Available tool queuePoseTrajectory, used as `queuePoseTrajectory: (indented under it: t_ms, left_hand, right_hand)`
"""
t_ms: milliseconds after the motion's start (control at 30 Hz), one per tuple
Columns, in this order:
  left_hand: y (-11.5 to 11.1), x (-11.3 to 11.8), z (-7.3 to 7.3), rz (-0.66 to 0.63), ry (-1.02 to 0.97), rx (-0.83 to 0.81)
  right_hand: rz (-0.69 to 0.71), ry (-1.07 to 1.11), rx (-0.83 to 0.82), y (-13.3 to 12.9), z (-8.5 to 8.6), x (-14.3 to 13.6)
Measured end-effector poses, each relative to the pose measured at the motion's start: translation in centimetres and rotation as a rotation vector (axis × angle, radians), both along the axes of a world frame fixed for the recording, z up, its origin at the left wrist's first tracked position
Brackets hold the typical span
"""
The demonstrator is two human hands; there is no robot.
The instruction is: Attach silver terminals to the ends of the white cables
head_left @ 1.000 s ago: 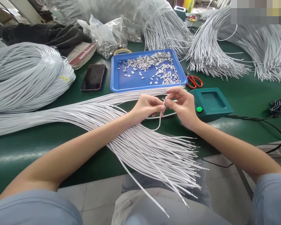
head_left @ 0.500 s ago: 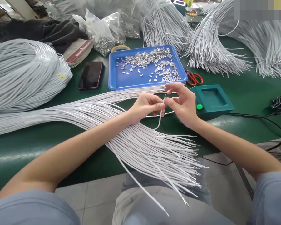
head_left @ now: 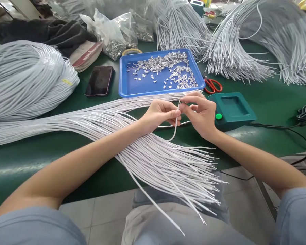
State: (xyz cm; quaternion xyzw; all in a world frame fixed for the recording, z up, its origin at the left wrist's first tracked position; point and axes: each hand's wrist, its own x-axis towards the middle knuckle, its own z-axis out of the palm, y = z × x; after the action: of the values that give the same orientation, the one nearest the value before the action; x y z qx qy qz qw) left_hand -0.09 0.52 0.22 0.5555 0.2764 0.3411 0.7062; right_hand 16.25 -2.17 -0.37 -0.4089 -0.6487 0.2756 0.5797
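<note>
My left hand [head_left: 162, 115] pinches a white cable [head_left: 176, 126] just below its bare end, which points upward. My right hand [head_left: 200, 112] closes its thumb and index finger at that end. Whatever small part sits between those fingertips is mostly hidden. Under my left forearm a bundle of white cables [head_left: 165, 166] fans out to the right, with shiny ends hanging over the table edge. Behind both hands more white cables run across the table. Just beyond them a blue tray [head_left: 135, 89] holds many small metal terminals [head_left: 165, 63].
A green device [head_left: 234, 108] with a lit button stands right of my hands, its cord trailing right. Red-handled scissors [head_left: 213, 85] lie by the tray. A phone [head_left: 99, 81], a large cable coil [head_left: 28, 80] and bags of terminals [head_left: 114, 44] lie left. Cable bundles [head_left: 234, 51] fill the back right.
My right index finger has come down onto the cable end beside the thumb; before, it was raised above it. My left hand keeps the same hold.
</note>
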Motion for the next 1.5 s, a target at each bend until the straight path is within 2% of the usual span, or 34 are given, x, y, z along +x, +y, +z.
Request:
queuePoseTrajectory:
  t_ms: [400,700,867,1033,1233,1367,1433,1500]
  left_hand:
    - [-0.1,0.1,0.1,0.055,0.037,0.004]
    - [0.1,-0.1,-0.1,-0.009,0.007,0.077]
    - [0.0,0.0,-0.1,-0.004,-0.020,0.080]
    - [0.1,0.0,-0.2,0.026,-0.006,0.124]
    - [-0.5,0.4,0.3,0.105,0.083,0.276]
    - [-1.3,0.7,1.5,0.147,0.220,0.390]
    - [-1.3,0.5,2.1,0.158,0.314,0.534]
    - [-0.9,0.0,2.4,0.172,0.417,0.761]
  right_hand:
    - [-0.006,-0.016,-0.080,-0.1,0.3,0.2]
    - [0.203,-0.029,-0.176,0.4,1.0,0.5]
    - [0.178,0.011,-0.142,0.4,1.0,0.4]
    - [0.136,-0.088,-0.092,0.2,1.1,0.4]
    - [0.092,-0.292,-0.002,-0.1,1.5,0.7]
    - [0.070,-0.283,0.053,-0.5,1.5,0.8]
    - [0.098,-0.195,-0.022,-0.7,1.5,0.8]
    - [0.192,-0.047,-0.190,-0.8,1.8,0.6]
